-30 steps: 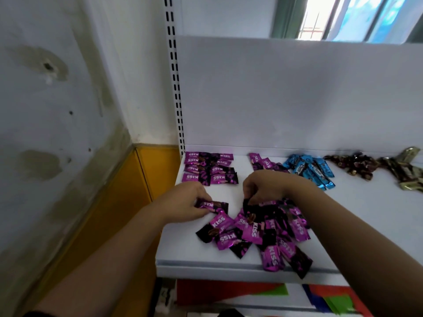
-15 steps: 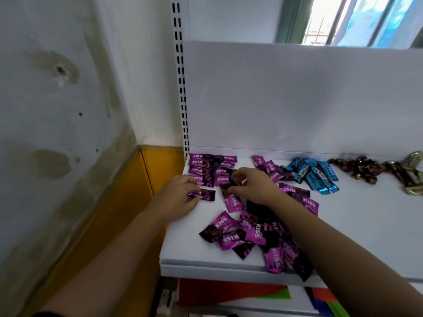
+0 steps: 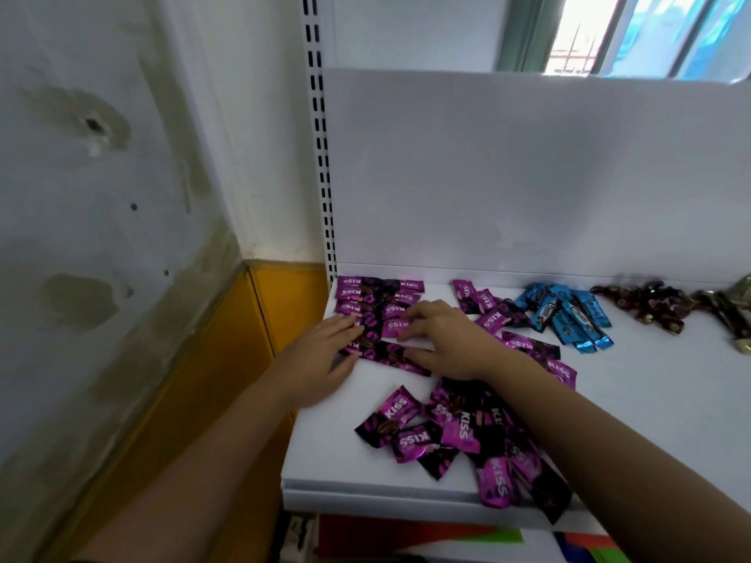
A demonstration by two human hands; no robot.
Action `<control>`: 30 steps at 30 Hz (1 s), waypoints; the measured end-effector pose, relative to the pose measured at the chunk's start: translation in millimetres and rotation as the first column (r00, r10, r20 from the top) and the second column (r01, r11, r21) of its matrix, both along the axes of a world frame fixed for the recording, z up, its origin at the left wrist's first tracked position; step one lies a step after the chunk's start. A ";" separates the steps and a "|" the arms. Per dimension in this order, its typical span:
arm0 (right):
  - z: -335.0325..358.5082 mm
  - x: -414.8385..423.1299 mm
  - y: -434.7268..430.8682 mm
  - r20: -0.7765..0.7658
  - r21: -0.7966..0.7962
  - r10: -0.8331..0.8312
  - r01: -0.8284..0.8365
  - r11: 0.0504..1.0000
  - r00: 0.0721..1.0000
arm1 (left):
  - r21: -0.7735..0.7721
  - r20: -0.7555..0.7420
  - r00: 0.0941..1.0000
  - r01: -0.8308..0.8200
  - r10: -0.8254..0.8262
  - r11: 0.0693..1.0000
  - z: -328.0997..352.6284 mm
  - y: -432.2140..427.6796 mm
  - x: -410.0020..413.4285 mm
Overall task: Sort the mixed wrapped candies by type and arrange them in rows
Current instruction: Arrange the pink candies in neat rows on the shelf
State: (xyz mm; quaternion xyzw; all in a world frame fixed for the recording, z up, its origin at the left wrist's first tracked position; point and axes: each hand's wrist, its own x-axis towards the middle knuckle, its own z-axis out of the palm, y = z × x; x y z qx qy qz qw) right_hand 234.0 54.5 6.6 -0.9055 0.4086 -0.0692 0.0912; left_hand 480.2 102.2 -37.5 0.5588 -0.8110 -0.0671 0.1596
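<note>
**New purple row going down, back-left corner**

Room: stained grey wall (image 3: pixel 101 237) on the left, yellow band (image 3: pixel 284 302) at its foot, window (image 3: pixel 630 30) top right.

White shelf (image 3: pixel 650 400) with plain back panel (image 3: pixel 508 176) and slotted upright (image 3: pixel 319 156). Coloured items (image 3: pixel 406 538) under the front edge, too blurred to identify.

On the shelf, big to small:
- loose purple pile (image 3: pixel 467 432) at the front edge, unsorted, partly under the right forearm
- purple rows (image 3: pixel 378 298) tidy in the back-left corner
- blue candies (image 3: pixel 569 319) back centre
- brown candies (image 3: pixel 646 302) to their right
- gold candies (image 3: pixel 735 310) at the far right, cut off
- small purple group (image 3: pixel 475 300) between the rows and the blue
- purple strays (image 3: pixel 528 345) beside the right forearm

Change: a second ago both hands at the loose pile, each taking a piece. Half a second ago, carrying those toward the corner. Now down on the shelf just in front of the purple rows.

Left hand (image 3: pixel 321 355): fingers straight, flat on the left end of the new row. Right hand (image 3: pixel 447 339): fingers spread, pressing the right end and a piece in the row behind. Nothing gripped in either.

New row (image 3: pixel 386 353): dark-and-purple pieces end to end, touching the row behind.

Read: one more row placed, probably being squared up. Purple far from done, with pile, group and strays all left. Other types grouped, not yet in rows.
</note>
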 end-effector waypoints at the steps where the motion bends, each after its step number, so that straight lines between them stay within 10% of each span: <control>1: -0.4 -0.2 -5.4 0.022 0.000 -0.018 0.018 1.000 1.000 | 0.013 0.004 1.000 -0.003 0.003 1.000 -0.9 -0.4 0.4; 9: -10.2 9.1 -45.5 -0.185 0.037 -0.119 0.128 0.991 0.976 | 0.083 0.066 0.998 0.002 -0.007 0.997 -2.2 -4.1 -2.7; 30: 3.5 -6.7 -0.6 -0.058 -0.057 -0.051 0.048 0.997 0.997 | -0.141 -0.075 0.997 -0.008 -0.002 0.990 -3.1 1.3 -4.7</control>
